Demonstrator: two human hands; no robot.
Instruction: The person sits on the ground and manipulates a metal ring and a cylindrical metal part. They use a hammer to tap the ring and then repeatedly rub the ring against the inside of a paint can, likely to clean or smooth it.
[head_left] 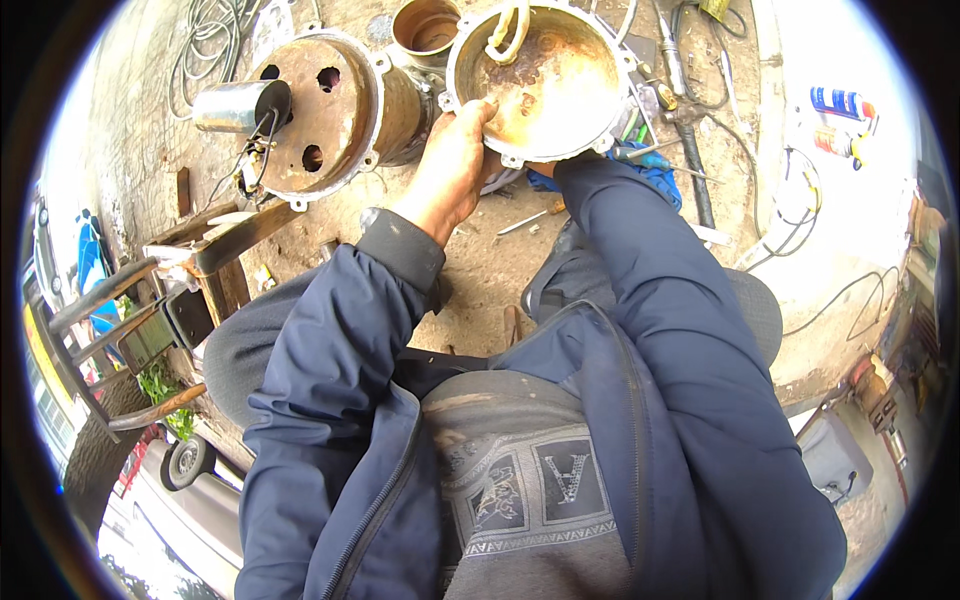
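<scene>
My left hand (455, 165) grips the lower left rim of a round, rusty metal end cover (545, 85) shaped like a shallow bowl, held up with its hollow side toward me. My right hand is hidden behind the cover's lower edge; only its dark blue sleeve (620, 230) shows, reaching up under the cover. A white loop of cord (508, 32) hangs at the cover's upper left. To the left lies a rusty cylindrical motor housing (335, 110) with three holes in its end face.
A silver capacitor can (232, 106) with wires sits left of the housing. A small rusty ring (425, 25) stands at the top. Screwdrivers (535, 215), a blue cloth (655, 170), hoses and cables lie on the concrete ground. A wooden stool (225, 255) stands at left, spray cans (840, 102) at right.
</scene>
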